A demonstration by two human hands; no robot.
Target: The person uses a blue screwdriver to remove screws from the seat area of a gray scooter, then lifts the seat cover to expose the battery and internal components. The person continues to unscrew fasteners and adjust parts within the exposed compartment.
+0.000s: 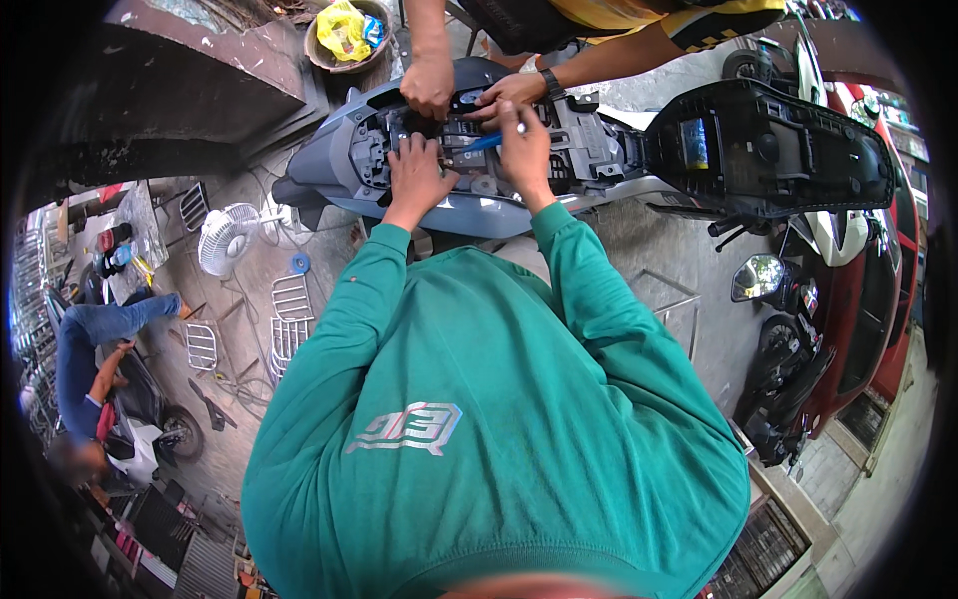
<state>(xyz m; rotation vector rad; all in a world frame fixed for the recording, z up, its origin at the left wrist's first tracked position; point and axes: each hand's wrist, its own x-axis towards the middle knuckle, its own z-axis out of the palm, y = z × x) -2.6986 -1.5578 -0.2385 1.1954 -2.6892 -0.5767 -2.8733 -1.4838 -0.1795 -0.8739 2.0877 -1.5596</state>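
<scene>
A grey scooter (pixel 334 160) stands across in front of me, its inner frame and parts exposed under the raised seat (pixel 768 145). My left hand (pixel 419 180) lies with spread fingers on the exposed middle section. In my right hand (pixel 525 150) is a slim blue tool (pixel 483 143), its narrow end pointing left over the dark parts; its exact kind cannot be made out. Across the scooter, a co-worker's closed hand (pixel 429 85) reaches down into the opening. The co-worker's other hand (pixel 514 93), with a dark wristwatch, is close beside my right hand.
A basket (pixel 347 62) with a yellow plastic bag stands beyond the scooter. At left are a white fan (pixel 230 238), metal racks (pixel 290 299), and a seated person (pixel 85 369) by another motorcycle. Parked motorcycles (pixel 783 349) and a red car (pixel 866 319) line the right.
</scene>
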